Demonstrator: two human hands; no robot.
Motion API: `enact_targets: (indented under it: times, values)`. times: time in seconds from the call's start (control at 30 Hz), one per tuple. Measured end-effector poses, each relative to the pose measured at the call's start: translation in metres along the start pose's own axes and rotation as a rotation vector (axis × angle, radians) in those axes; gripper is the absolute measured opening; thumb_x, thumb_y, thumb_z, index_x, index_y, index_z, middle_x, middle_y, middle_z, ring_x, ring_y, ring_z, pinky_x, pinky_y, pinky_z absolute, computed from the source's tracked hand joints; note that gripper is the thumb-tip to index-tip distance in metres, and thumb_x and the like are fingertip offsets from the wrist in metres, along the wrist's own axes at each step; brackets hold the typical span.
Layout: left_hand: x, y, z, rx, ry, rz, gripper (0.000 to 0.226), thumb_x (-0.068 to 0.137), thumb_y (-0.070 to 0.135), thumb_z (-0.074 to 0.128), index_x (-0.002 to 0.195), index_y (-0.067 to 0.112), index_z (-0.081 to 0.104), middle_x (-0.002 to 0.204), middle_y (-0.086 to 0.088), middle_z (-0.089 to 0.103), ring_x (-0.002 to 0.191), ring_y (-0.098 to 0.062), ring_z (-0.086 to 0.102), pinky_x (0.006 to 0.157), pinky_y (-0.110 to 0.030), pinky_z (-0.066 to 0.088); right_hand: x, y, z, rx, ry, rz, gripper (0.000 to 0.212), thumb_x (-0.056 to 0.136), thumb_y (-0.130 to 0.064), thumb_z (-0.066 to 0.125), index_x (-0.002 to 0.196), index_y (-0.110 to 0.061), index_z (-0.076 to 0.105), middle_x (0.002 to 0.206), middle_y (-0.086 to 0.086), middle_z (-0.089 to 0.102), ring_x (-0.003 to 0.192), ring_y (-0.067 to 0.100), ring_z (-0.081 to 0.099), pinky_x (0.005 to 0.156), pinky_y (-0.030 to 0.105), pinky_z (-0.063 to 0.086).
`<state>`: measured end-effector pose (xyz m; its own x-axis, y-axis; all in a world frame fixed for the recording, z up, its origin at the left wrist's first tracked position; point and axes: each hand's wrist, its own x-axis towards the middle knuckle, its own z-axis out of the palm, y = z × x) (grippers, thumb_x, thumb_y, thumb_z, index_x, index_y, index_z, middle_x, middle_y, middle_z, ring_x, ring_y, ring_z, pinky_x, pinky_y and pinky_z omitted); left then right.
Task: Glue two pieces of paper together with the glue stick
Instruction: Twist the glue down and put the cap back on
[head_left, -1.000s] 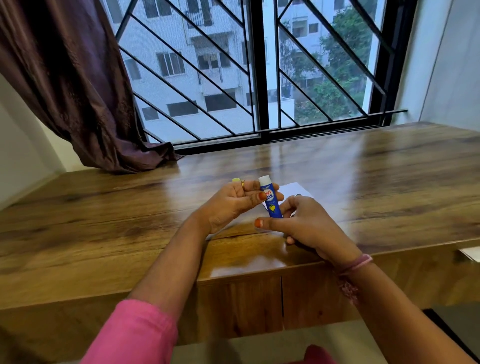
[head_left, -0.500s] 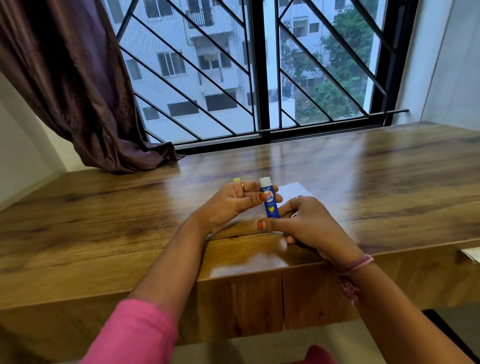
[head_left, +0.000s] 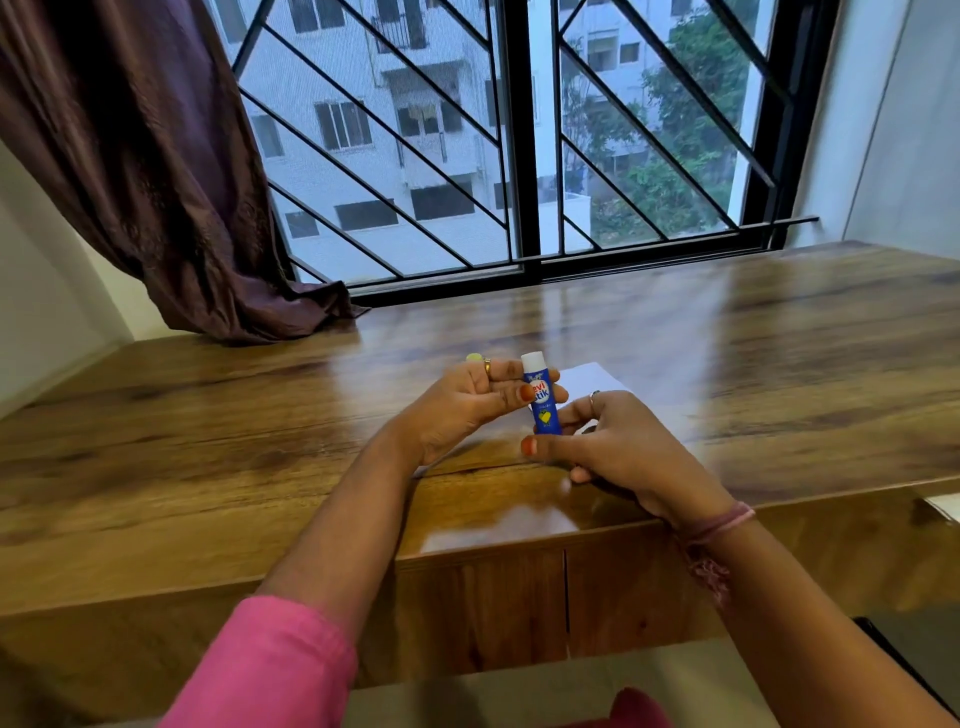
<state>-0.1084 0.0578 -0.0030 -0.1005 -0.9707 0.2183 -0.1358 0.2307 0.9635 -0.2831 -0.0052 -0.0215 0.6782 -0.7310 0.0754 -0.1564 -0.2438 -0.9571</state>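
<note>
A blue glue stick with a white cap stands upright between my two hands above the wooden desk. My left hand pinches its upper body between thumb and fingers. My right hand holds its lower end, thumb stretched out under the stick. White paper lies flat on the desk behind my hands, mostly hidden by them; I cannot tell how many sheets.
A barred window closes the far side of the desk. A dark purple curtain hangs at the left and drapes onto the desk's back corner. A white scrap shows at the right front edge.
Both hands and the glue stick have stayed almost still; the stick has tipped very slightly more upright.
</note>
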Motion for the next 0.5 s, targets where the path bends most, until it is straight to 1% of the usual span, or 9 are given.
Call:
enact_targets:
  times: [0.1, 0.17, 0.23, 0.27, 0.33, 0.37, 0.43, 0.5]
  values:
    - [0.0, 0.001, 0.002, 0.004, -0.006, 0.009, 0.029, 0.087, 0.02, 0.056, 0.114, 0.015, 0.063, 0.109, 0.002, 0.072, 0.115, -0.011, 0.059, 0.092, -0.017, 0.045, 0.001, 0.003, 0.002, -0.094, 0.069, -0.009, 0.035, 0.056, -0.041, 0.088, 0.074, -0.019, 0.066, 0.052, -0.006, 0.066, 0.04, 0.004, 0.058, 0.041, 0.019, 0.043]
    - [0.0, 0.001, 0.003, -0.01, -0.008, 0.02, 0.028, 0.086, 0.022, 0.058, 0.113, 0.017, 0.064, 0.108, 0.002, 0.072, 0.114, -0.012, 0.06, 0.094, -0.02, 0.045, 0.001, 0.004, 0.003, -0.118, 0.113, -0.022, 0.044, 0.051, -0.047, 0.088, 0.074, -0.02, 0.062, 0.055, -0.003, 0.067, 0.042, 0.007, 0.06, 0.045, 0.024, 0.047]
    - [0.001, 0.001, 0.003, -0.037, -0.008, 0.02, 0.027, 0.085, 0.024, 0.059, 0.111, 0.02, 0.066, 0.108, 0.001, 0.072, 0.114, -0.013, 0.06, 0.093, -0.02, 0.045, 0.001, 0.003, 0.004, -0.138, 0.125, -0.028, 0.05, 0.049, -0.051, 0.087, 0.077, -0.02, 0.059, 0.055, -0.006, 0.066, 0.043, 0.006, 0.062, 0.043, 0.021, 0.046]
    - [0.001, 0.001, 0.003, -0.047, -0.003, 0.018, 0.027, 0.085, 0.024, 0.059, 0.11, 0.021, 0.066, 0.109, 0.0, 0.072, 0.114, -0.013, 0.06, 0.092, -0.02, 0.046, 0.0, 0.003, 0.004, -0.122, 0.103, -0.03, 0.051, 0.051, -0.05, 0.087, 0.079, -0.019, 0.059, 0.055, -0.009, 0.065, 0.045, 0.005, 0.062, 0.044, 0.019, 0.046]
    - [0.0, 0.0, 0.0, -0.059, 0.011, 0.016, 0.026, 0.086, 0.023, 0.058, 0.11, 0.022, 0.068, 0.11, -0.001, 0.071, 0.115, -0.014, 0.06, 0.092, -0.02, 0.046, -0.001, 0.001, 0.002, -0.017, 0.003, -0.028, 0.047, 0.055, -0.045, 0.087, 0.086, -0.017, 0.063, 0.06, -0.009, 0.068, 0.053, 0.006, 0.064, 0.051, 0.018, 0.052]
    - [0.0, -0.001, -0.002, -0.064, 0.016, 0.014, 0.026, 0.086, 0.024, 0.058, 0.11, 0.022, 0.068, 0.111, -0.002, 0.071, 0.116, -0.015, 0.059, 0.093, -0.02, 0.046, -0.001, 0.0, 0.0, 0.049, -0.057, -0.021, 0.045, 0.059, -0.04, 0.086, 0.09, -0.015, 0.064, 0.065, -0.004, 0.07, 0.057, 0.007, 0.065, 0.054, 0.019, 0.054]
    - [0.0, -0.002, -0.004, -0.066, 0.02, 0.006, 0.027, 0.086, 0.024, 0.06, 0.111, 0.021, 0.067, 0.113, -0.004, 0.07, 0.117, -0.016, 0.059, 0.096, -0.021, 0.045, -0.002, -0.002, -0.004, 0.149, -0.144, 0.009, 0.034, 0.07, -0.027, 0.081, 0.096, -0.011, 0.066, 0.07, 0.004, 0.071, 0.057, 0.007, 0.063, 0.055, 0.019, 0.054]
    - [0.0, -0.003, -0.004, -0.063, 0.015, -0.001, 0.028, 0.086, 0.023, 0.06, 0.112, 0.019, 0.067, 0.113, -0.004, 0.07, 0.116, -0.015, 0.059, 0.094, -0.019, 0.045, -0.001, -0.001, -0.006, 0.178, -0.167, 0.028, 0.019, 0.077, -0.018, 0.076, 0.094, -0.011, 0.069, 0.072, 0.007, 0.069, 0.056, 0.007, 0.06, 0.055, 0.018, 0.055]
